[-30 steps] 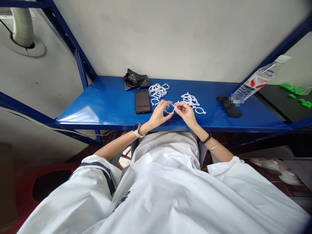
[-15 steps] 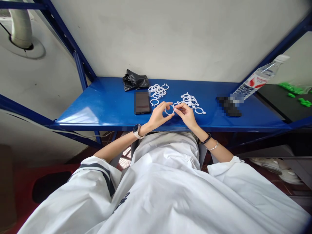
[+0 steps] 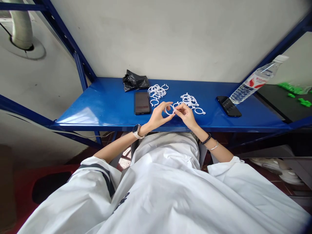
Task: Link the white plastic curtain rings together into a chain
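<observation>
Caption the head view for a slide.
Left hand and right hand hold a white ring between them at a blue table.

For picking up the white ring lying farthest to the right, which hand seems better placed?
Probably the right hand: it is nearer to that white ring, while the left hand is on the far side of the held ring. The right hand pinches the held ring, though, so it would first have to let go.

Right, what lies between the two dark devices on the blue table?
In the head view, one loose pile of white rings, then another pile; nearer the wearer, the left hand and right hand hold a white ring.
</observation>
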`<move>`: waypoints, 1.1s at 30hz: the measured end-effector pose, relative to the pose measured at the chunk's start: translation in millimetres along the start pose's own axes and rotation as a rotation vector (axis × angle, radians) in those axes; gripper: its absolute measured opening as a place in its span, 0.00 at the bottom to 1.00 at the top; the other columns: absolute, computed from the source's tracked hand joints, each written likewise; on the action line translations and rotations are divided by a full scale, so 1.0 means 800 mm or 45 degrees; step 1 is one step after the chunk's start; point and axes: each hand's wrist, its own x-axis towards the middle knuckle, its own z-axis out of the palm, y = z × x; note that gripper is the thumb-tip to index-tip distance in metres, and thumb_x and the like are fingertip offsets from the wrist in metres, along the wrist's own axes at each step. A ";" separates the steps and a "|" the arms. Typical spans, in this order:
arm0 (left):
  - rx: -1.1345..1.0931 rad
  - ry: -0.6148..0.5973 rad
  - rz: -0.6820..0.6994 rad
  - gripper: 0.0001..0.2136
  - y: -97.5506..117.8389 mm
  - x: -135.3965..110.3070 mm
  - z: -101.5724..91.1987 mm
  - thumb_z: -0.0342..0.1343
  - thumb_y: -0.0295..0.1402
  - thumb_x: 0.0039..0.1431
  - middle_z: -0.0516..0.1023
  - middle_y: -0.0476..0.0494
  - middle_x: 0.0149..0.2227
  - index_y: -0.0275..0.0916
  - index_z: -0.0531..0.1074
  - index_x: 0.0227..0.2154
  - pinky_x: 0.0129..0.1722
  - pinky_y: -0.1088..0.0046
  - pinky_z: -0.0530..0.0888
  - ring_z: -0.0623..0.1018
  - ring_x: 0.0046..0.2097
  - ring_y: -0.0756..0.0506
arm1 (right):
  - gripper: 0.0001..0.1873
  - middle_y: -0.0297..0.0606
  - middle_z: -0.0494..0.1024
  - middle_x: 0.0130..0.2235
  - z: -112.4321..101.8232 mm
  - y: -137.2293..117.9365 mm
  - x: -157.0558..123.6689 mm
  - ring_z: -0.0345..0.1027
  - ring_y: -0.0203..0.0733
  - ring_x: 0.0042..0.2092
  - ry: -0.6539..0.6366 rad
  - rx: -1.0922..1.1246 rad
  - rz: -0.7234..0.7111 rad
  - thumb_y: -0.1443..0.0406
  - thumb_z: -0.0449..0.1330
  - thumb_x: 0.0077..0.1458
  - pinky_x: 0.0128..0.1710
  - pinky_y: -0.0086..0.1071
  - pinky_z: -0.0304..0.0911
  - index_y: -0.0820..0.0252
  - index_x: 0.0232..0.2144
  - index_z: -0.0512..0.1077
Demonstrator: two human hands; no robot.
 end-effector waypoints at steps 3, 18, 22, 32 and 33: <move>-0.027 0.009 0.010 0.19 0.002 0.001 -0.001 0.55 0.43 0.63 0.75 0.43 0.37 0.38 0.67 0.52 0.39 0.70 0.73 0.75 0.38 0.48 | 0.21 0.34 0.75 0.35 0.000 0.001 0.000 0.72 0.43 0.40 -0.004 0.010 0.012 0.45 0.67 0.49 0.44 0.39 0.70 0.54 0.30 0.71; 0.011 0.051 -0.097 0.18 0.007 0.004 -0.004 0.58 0.47 0.59 0.75 0.46 0.34 0.39 0.70 0.44 0.35 0.73 0.71 0.74 0.35 0.49 | 0.19 0.34 0.76 0.34 0.001 -0.008 -0.002 0.73 0.42 0.37 -0.027 0.010 0.035 0.47 0.65 0.52 0.41 0.36 0.70 0.53 0.36 0.73; -0.020 0.069 -0.109 0.18 0.008 0.003 -0.004 0.60 0.46 0.58 0.75 0.47 0.33 0.38 0.68 0.43 0.35 0.73 0.71 0.74 0.34 0.50 | 0.19 0.35 0.77 0.34 0.001 -0.005 -0.002 0.73 0.42 0.38 -0.033 0.047 0.049 0.46 0.64 0.53 0.40 0.36 0.71 0.52 0.38 0.74; -0.053 0.003 -0.138 0.17 0.008 0.004 -0.003 0.61 0.44 0.57 0.74 0.48 0.34 0.39 0.66 0.42 0.33 0.75 0.70 0.74 0.35 0.51 | 0.21 0.35 0.77 0.33 0.001 -0.004 0.001 0.73 0.42 0.37 -0.052 0.052 0.083 0.45 0.64 0.52 0.39 0.36 0.71 0.53 0.37 0.73; -0.057 0.000 -0.141 0.17 0.008 0.004 -0.003 0.61 0.44 0.57 0.74 0.48 0.34 0.39 0.66 0.42 0.33 0.76 0.70 0.74 0.34 0.51 | 0.20 0.34 0.76 0.33 0.001 -0.004 0.001 0.73 0.42 0.36 -0.052 0.054 0.083 0.45 0.64 0.52 0.39 0.36 0.71 0.53 0.37 0.73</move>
